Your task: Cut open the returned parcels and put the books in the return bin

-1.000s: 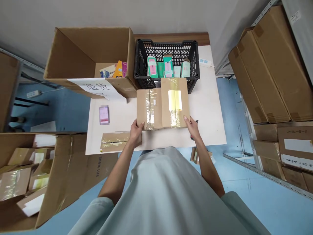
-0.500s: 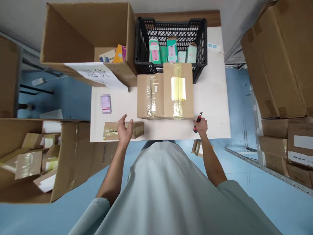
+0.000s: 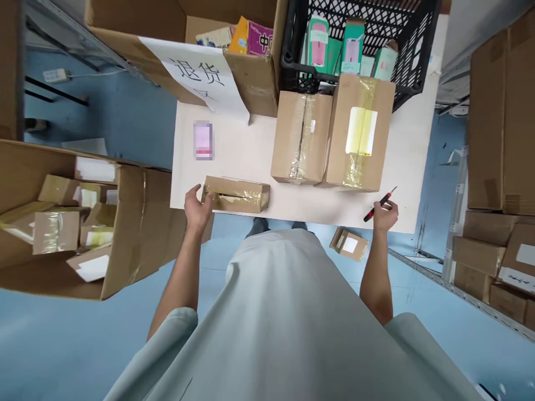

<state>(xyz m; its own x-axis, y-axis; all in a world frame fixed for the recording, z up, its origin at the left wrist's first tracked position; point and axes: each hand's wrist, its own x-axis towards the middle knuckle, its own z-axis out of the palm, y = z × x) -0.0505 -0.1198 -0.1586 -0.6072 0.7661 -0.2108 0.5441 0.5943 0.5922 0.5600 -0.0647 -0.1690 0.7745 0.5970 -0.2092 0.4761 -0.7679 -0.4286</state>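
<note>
My right hand (image 3: 385, 216) grips a red and black utility knife (image 3: 379, 205) over the table's front right part, its blade extended up and to the right. My left hand (image 3: 198, 209) is at the left end of a long taped cardboard box (image 3: 238, 195) by the front edge. Its thumb and fingers are apart and curved, with the thumb overlapping the box's end; whether it touches cannot be made out. Farther back, a smaller taped carton (image 3: 301, 136) stands beside a larger carton (image 3: 363, 167) with a white and yellow label.
A black plastic crate (image 3: 311, 71) of green boxes and a big open carton (image 3: 254, 75) with packets stand at the back. A pixelated pink item (image 3: 203, 140) lies on the white table (image 3: 246, 150). An open carton (image 3: 142, 223) of parcels is at left; a box (image 3: 349, 244) lies on the floor.
My left hand has moved from above the long box to its left end. The knife has turned in my right hand, its blade pointing more to the right. The camera view has shifted.
</note>
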